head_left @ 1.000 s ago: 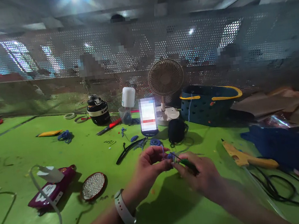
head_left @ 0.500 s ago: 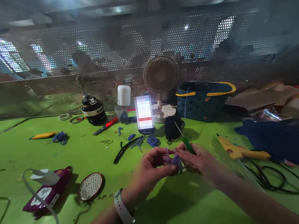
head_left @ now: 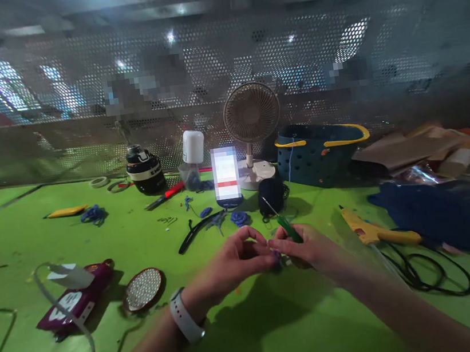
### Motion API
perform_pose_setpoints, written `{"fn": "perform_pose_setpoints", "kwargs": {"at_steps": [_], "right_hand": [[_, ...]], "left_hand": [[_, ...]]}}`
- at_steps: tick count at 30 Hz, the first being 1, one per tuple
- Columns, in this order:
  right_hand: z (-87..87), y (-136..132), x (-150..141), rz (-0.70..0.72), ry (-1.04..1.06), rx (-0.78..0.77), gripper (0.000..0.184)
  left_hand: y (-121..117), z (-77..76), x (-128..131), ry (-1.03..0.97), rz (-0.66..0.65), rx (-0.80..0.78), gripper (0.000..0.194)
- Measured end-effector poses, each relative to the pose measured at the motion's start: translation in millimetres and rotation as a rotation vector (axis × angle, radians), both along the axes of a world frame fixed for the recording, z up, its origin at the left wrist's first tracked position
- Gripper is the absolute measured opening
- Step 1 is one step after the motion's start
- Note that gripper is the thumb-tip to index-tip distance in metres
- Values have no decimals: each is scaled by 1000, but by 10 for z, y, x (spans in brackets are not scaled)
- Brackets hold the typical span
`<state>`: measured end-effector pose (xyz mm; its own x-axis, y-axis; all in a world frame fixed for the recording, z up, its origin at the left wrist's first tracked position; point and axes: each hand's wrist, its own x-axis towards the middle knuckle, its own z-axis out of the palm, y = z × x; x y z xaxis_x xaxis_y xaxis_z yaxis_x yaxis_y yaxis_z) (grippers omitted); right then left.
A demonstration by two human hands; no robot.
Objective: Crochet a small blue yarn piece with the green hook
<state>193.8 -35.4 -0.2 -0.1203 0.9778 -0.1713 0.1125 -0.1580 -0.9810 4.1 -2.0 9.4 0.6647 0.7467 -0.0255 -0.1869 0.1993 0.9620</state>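
My left hand [head_left: 239,259], with a white watch band on its wrist, pinches a small purple crochet piece [head_left: 276,260] that the fingers mostly hide. Close beside it, my right hand [head_left: 311,245] is closed around the green handle of a crochet hook [head_left: 289,229]. The hook's thin metal shaft slants up and to the left, away from the piece. The fingertips of both hands nearly meet over the yarn work. Beyond them on the green table [head_left: 239,343] lie a dark ball of yarn [head_left: 271,195] and a coiled blue-purple crocheted piece [head_left: 239,218].
A lit phone [head_left: 225,174] stands ahead, before a fan [head_left: 251,113] and a dark basket [head_left: 319,159]. At right lies a yellow glue gun [head_left: 372,233] with its looped cord. Leftward are a studded round object [head_left: 144,290], a maroon pouch [head_left: 76,301] and a black bottle [head_left: 146,173].
The crochet hook has tilted further left and lower in my right hand. My left fingers have closed in, covering more of the purple piece. The view has shifted slightly.
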Motion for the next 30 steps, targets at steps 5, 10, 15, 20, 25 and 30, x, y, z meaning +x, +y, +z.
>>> {"fn": "perform_pose_setpoints", "kwargs": {"at_steps": [5,10,15,20,25,30], "right_hand": [[53,-3,-22,-80,-57,39,47],[174,-42,69,-57,-217,155,37],[192,-68,123,64,-358,223,25],[259,-89,169,61,-421,304,24],[118,-161,81,58,-478,417,21],[-143,-188,-68,197,-628,708,13]], "left_hand": [[-19,-182,62,-67,-20,-128,30],[15,-151,51,0,82,-4,23],[24,-150,62,20,167,27,18],[25,-149,75,-11,215,-30,18],[6,-173,99,-56,203,-101,23],[-28,-200,128,-78,182,-146,23]]}}
